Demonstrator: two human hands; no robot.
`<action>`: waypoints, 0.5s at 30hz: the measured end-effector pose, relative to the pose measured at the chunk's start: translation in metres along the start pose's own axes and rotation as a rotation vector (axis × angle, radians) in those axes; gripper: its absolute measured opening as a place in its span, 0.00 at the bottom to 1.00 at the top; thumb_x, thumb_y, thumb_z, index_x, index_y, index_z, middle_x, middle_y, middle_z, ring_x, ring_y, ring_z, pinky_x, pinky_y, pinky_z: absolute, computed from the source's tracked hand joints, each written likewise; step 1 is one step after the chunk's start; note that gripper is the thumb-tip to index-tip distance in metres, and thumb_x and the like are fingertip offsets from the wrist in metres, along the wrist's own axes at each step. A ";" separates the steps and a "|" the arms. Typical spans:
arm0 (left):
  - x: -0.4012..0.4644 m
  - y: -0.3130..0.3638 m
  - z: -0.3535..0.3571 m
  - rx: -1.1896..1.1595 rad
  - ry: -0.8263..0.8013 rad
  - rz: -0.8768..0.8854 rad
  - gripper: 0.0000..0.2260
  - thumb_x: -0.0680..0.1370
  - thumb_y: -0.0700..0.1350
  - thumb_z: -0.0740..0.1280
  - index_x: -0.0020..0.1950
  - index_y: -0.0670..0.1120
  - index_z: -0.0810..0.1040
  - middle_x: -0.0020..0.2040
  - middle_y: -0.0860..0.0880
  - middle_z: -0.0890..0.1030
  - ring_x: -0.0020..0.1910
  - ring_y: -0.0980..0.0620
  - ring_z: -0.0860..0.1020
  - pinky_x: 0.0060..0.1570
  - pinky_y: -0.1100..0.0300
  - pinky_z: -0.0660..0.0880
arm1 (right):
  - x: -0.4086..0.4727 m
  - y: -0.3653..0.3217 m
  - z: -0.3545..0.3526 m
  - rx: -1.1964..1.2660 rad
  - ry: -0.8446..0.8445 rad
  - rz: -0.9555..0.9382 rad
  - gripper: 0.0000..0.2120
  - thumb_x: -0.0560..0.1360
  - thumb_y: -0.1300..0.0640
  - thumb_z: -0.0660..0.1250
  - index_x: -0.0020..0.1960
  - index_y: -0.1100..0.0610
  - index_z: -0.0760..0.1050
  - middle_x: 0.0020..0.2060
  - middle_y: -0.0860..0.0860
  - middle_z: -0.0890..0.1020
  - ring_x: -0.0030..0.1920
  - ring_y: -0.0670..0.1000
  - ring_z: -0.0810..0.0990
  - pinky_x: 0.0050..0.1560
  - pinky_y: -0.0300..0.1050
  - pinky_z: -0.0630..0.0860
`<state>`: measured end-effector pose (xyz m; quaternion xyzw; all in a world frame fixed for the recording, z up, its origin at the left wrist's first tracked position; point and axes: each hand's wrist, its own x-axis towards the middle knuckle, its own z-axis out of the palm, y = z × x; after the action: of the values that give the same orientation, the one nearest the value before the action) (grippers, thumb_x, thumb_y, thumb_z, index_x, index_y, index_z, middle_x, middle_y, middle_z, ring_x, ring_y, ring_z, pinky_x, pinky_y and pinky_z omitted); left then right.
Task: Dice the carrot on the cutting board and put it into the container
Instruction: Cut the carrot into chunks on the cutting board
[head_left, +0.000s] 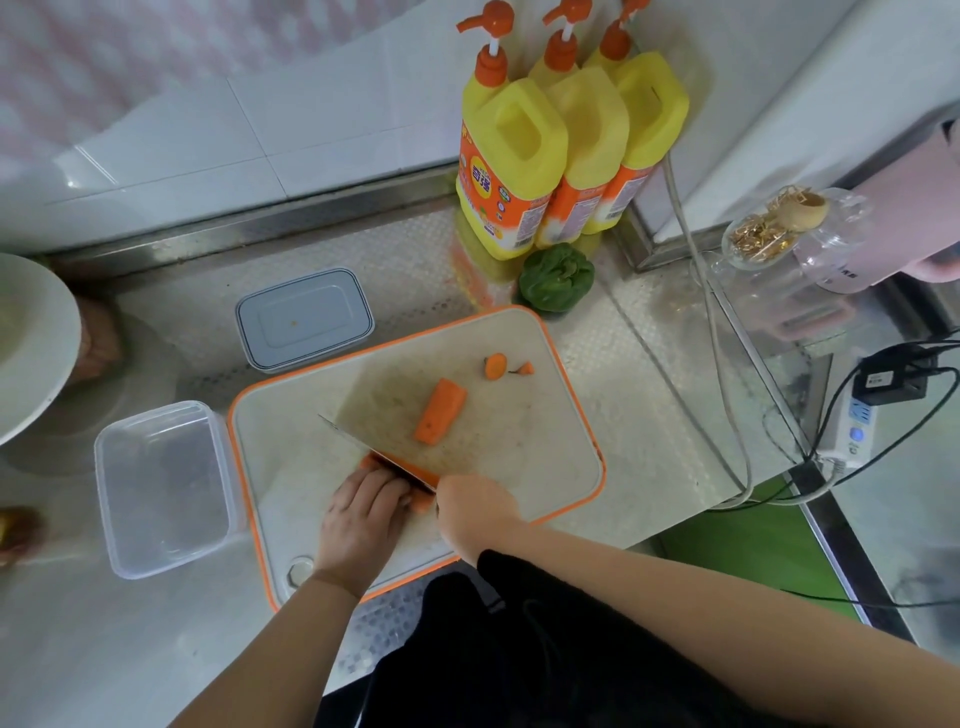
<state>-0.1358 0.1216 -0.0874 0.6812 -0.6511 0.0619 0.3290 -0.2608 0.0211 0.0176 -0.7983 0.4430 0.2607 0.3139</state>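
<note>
With left hand (363, 512) fingers curled on the orange carrot piece (422, 503) and right hand (475, 512) gripping the steel cleaver (384, 448), cut evenly, knuckles guiding the blade, clear plastic container (163, 488) waiting at nine o'clock.

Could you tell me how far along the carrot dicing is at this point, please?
Early stage. Done: the carrot end trimmings lie cut off at the far side of the cutting board. In hand: the left hand steadies a carrot piece while the right hand holds the knife across it. Left: a second carrot piece lies uncut, no dice show yet, and the clear container holds no carrot.
</note>
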 end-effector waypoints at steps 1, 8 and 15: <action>0.001 0.001 0.000 0.002 0.008 0.000 0.06 0.82 0.45 0.59 0.52 0.45 0.74 0.46 0.42 0.82 0.52 0.44 0.75 0.55 0.51 0.74 | -0.001 0.005 0.002 0.002 -0.007 0.015 0.10 0.79 0.64 0.58 0.57 0.61 0.75 0.54 0.59 0.80 0.56 0.60 0.79 0.52 0.50 0.74; -0.001 0.002 -0.001 0.027 -0.040 -0.049 0.07 0.82 0.46 0.58 0.51 0.46 0.74 0.47 0.43 0.81 0.51 0.44 0.75 0.53 0.52 0.74 | -0.009 0.017 0.007 0.012 0.016 0.018 0.11 0.79 0.63 0.57 0.58 0.61 0.74 0.54 0.58 0.80 0.55 0.57 0.79 0.52 0.49 0.75; 0.002 0.012 -0.011 -0.042 -0.150 -0.243 0.07 0.76 0.44 0.64 0.45 0.45 0.81 0.45 0.48 0.80 0.48 0.45 0.74 0.50 0.53 0.73 | -0.002 0.020 -0.013 0.068 -0.007 -0.064 0.10 0.80 0.59 0.57 0.56 0.61 0.74 0.52 0.58 0.79 0.51 0.58 0.77 0.44 0.46 0.69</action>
<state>-0.1430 0.1263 -0.0732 0.7507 -0.5876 -0.0432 0.2987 -0.2771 0.0046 0.0217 -0.7999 0.4248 0.2381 0.3507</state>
